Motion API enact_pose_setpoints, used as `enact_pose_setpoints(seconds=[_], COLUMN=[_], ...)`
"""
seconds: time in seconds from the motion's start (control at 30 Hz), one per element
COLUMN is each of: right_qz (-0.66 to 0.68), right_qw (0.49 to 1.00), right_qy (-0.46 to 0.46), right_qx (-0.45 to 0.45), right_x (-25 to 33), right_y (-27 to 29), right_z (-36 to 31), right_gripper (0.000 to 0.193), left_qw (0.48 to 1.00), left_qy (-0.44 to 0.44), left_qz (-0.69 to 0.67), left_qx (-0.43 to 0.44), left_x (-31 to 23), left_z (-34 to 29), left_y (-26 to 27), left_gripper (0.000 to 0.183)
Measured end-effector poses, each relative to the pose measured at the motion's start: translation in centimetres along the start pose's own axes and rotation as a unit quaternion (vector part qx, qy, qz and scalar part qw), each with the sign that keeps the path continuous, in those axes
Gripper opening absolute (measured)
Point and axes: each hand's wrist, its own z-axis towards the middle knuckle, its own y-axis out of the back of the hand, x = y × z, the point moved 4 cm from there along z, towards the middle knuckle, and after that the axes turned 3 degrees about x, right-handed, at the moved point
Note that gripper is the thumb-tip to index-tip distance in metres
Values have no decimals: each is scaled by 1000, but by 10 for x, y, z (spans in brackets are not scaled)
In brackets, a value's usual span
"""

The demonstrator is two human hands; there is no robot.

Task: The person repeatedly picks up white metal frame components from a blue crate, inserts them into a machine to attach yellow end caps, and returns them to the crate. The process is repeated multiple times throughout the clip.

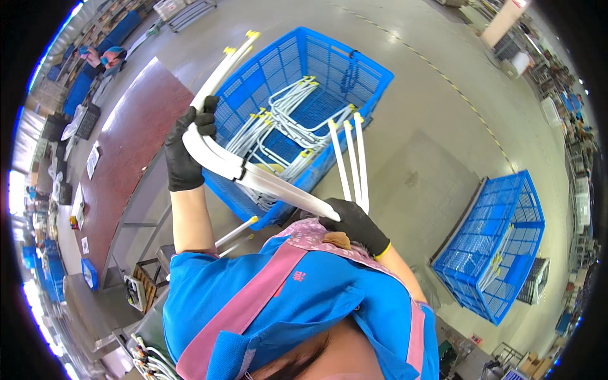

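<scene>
Several white U-shaped tube frames (272, 180), bundled together, span the space between my two hands. Yellow caps sit on their ends, and a black band wraps the middle. My left hand (185, 149), in a black glove, is closed around the bundle near its left bend. At the right bend, my black-gloved right hand (356, 223) grips the tubes; its fingers are partly hidden. The bundle is held over the near side of a large blue plastic crate (237, 88). Inside that crate lie several similar white frames (294, 111) with yellow caps.
A second blue crate (487, 244) stands on the floor to the right, with white tubes in it. A red-brown table (136, 123) runs along the left. More white tubes (149, 358) show at lower left. Another person (113, 58) is far off at upper left.
</scene>
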Motion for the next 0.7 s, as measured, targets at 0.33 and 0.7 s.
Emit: enact_pose_setpoints(seconds=[0.33, 0.7], right_qz=[-62, 37], right_qw=[980, 970], right_qy=[-47, 231], right_qx=[181, 61], right_x=[-27, 130], right_y=[-33, 36], right_z=[169, 169], right_gripper=[39, 39], left_qw=[982, 595], left_qy=[85, -5], left_qz=[-150, 737], left_qx=[-73, -320], left_x=[-79, -139], left_z=[59, 11], left_y=[215, 436], left_gripper=[36, 17])
